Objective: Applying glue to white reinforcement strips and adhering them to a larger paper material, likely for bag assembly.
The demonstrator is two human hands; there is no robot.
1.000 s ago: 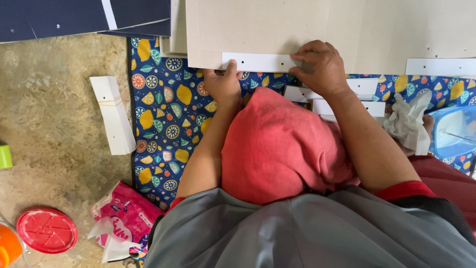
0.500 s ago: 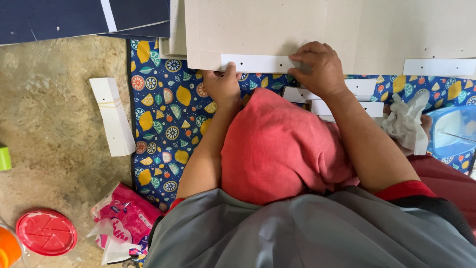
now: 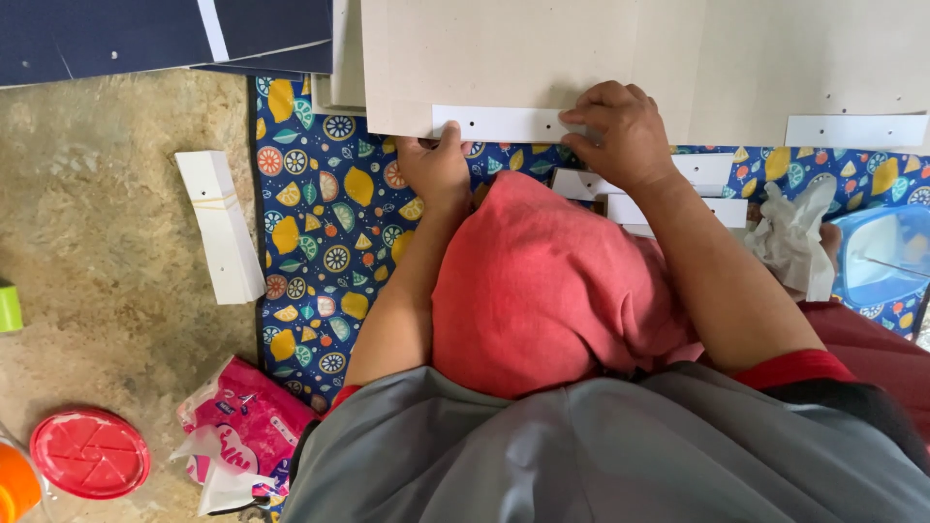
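Rough stone floor [image 3: 116, 320] lies under me, partly covered by a blue mat [image 3: 320, 223] printed with lemons and citrus slices. Across the mat's far edge rests a large grey cardboard sheet [image 3: 542, 58] with a white paper strip [image 3: 499, 123] along its near edge. My left hand [image 3: 436, 165] pinches the strip's left end, thumb on top and fingers curled beneath the board. My right hand [image 3: 620, 136] presses flat-fingered on the strip's right end. A second white strip [image 3: 854, 130] sits farther right on the same edge. A red cushion [image 3: 552, 281] lies between my forearms. Left of the mat stands a white rectangular box [image 3: 221, 228]; nearer me are a pink plastic packet [image 3: 242, 426] and a round red lid [image 3: 89, 452].
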